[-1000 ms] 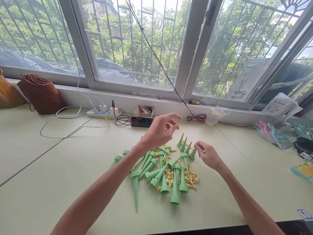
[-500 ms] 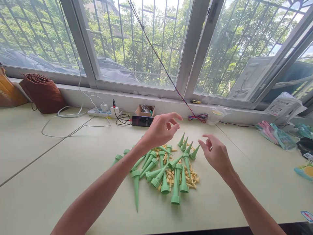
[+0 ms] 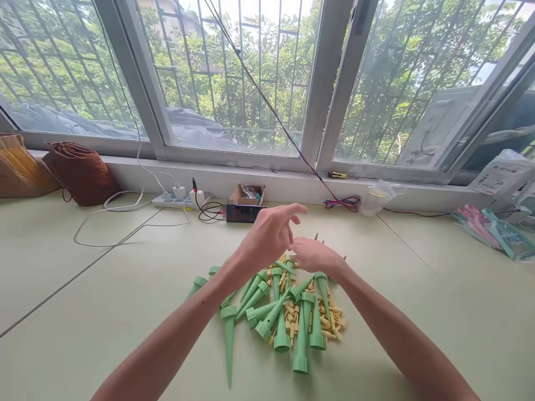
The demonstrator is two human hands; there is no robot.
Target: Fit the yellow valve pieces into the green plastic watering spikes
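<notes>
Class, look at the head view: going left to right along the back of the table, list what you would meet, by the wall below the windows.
Brown drawstring bag → power strip → small open cardboard box → coiled wires → clear plastic bag → pink and teal packets.

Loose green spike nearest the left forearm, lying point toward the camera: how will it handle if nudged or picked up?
The green spike looks like moulded plastic, so probably stiff and light for its size. Lying on its side with a wide ribbed collar and narrow tip, it would likely roll in an arc rather than straight.
</notes>
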